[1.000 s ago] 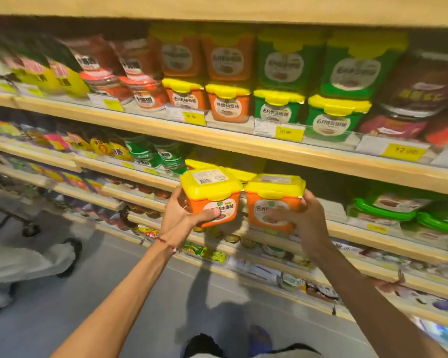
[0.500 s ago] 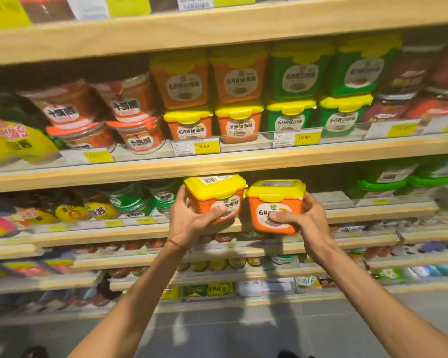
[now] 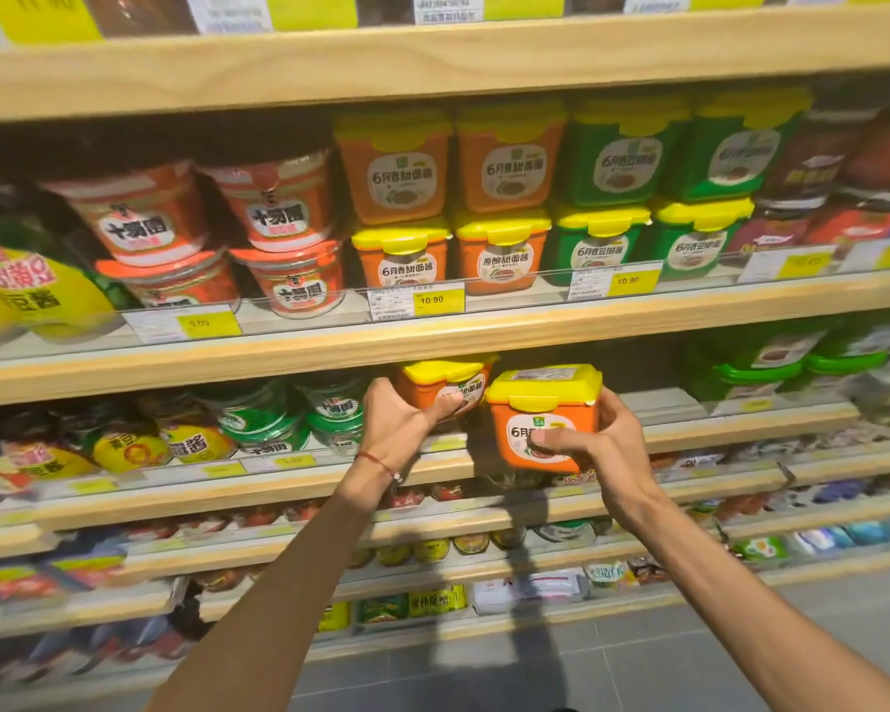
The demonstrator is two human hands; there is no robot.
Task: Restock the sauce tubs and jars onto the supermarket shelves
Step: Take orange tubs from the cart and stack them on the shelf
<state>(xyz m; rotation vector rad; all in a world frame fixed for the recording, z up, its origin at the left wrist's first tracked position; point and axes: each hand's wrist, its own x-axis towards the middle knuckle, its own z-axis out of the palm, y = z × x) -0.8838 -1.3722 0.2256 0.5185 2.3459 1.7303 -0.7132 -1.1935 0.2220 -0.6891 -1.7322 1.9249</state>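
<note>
I hold two orange sauce tubs with yellow lids in front of the shelves. My left hand [image 3: 407, 429] grips the left tub [image 3: 445, 385], which sits partly under the edge of the shelf board above and inside the lower shelf's opening. My right hand [image 3: 594, 449] grips the right tub [image 3: 545, 418] from its side, thumb across the label, a little in front of the lower wooden shelf [image 3: 715, 429]. Matching orange tubs [image 3: 402, 254] stand stacked on the shelf above.
Green tubs with yellow lids [image 3: 599, 238] and red-lidded round tubs [image 3: 283, 238] fill the upper shelf behind a clear rail with yellow price tags [image 3: 432, 299]. Green-lidded round tubs [image 3: 258, 418] stand left of my hands. Green flat tubs [image 3: 756, 367] sit to the right. Grey floor lies below.
The left tub has moved forward into the lower shelf opening, under the board above. The right tub has stayed out front. My view has tilted up toward the shelves.
</note>
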